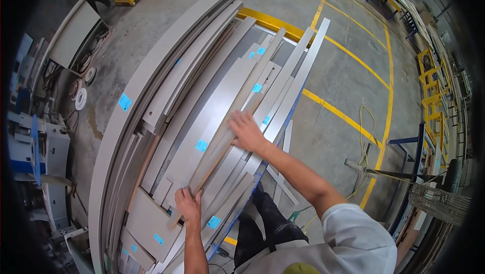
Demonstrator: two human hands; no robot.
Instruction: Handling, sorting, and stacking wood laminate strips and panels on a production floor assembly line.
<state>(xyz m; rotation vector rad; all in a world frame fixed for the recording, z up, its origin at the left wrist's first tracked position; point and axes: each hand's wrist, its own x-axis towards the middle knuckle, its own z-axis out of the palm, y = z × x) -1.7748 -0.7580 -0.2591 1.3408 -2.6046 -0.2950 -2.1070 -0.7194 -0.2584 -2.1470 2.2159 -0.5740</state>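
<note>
A long, narrow grey-beige board (pixel 222 122) with a brown edge lies slantwise over a stack of similar panels. My left hand (pixel 188 204) is closed on it close to its near end. Farther along, my right hand (pixel 247 131) curls over the same board, its fingertips partly hidden. A wider grey panel (pixel 212 107) with a blue label (pixel 201 145) lies just left of the board. Right of my right hand is a pale strip (pixel 303 64), close to another blue label (pixel 266 120).
Long curved-looking panels (pixel 118 79) rise along the stack's left side. A yellow frame bar (pixel 273 24) crosses the far end. Yellow floor lines (pixel 343 117) run at the right, near a floor fan (pixel 437 203). A white machine (pixel 53 157) stands at the left.
</note>
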